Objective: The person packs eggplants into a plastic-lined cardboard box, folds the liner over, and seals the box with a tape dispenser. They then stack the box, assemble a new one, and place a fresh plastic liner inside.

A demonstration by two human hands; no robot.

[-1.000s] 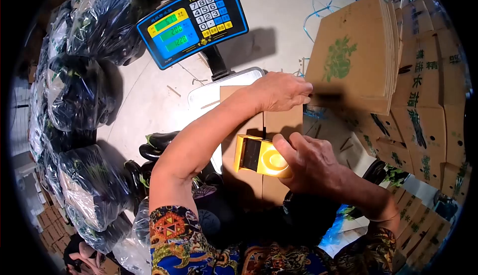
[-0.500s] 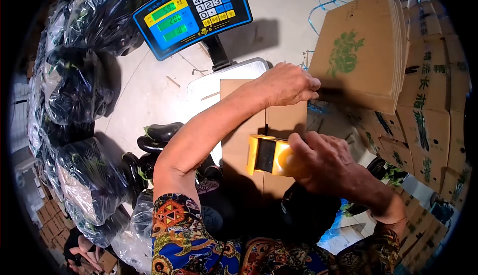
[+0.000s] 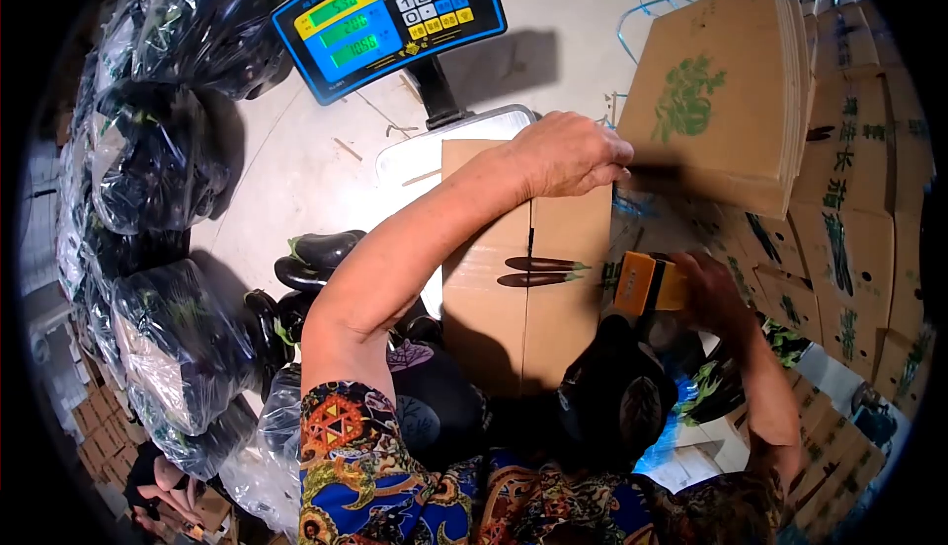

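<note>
A closed cardboard box (image 3: 484,333) with two printed eggplants and a centre seam sits on the scale platform (image 3: 400,165). A shiny, see-through strip crosses its top near the print. My left hand (image 3: 573,155) lies over the box's far right edge, fingers curled and pressed together there; my forearm crosses above the box. Wrapped in my right hand (image 3: 713,293) is a yellow tape dispenser (image 3: 647,283), just beyond the box's right side. Part of the right hand's fingers is hidden behind the dispenser. My knees flank the box's near end.
The scale's lit display (image 3: 390,17) stands behind the box. Flattened cartons (image 3: 721,91) lean at the right, beside stacked printed boxes (image 3: 849,199). Plastic-bagged eggplants (image 3: 178,348) line the left, with loose eggplants (image 3: 321,254) nearer. Another person's arm (image 3: 163,491) shows at lower left.
My right hand has carried the tape dispenser rightward off the box top, uncovering the printed eggplants. The left hand stays at the far right edge. The scale's readout has changed.
</note>
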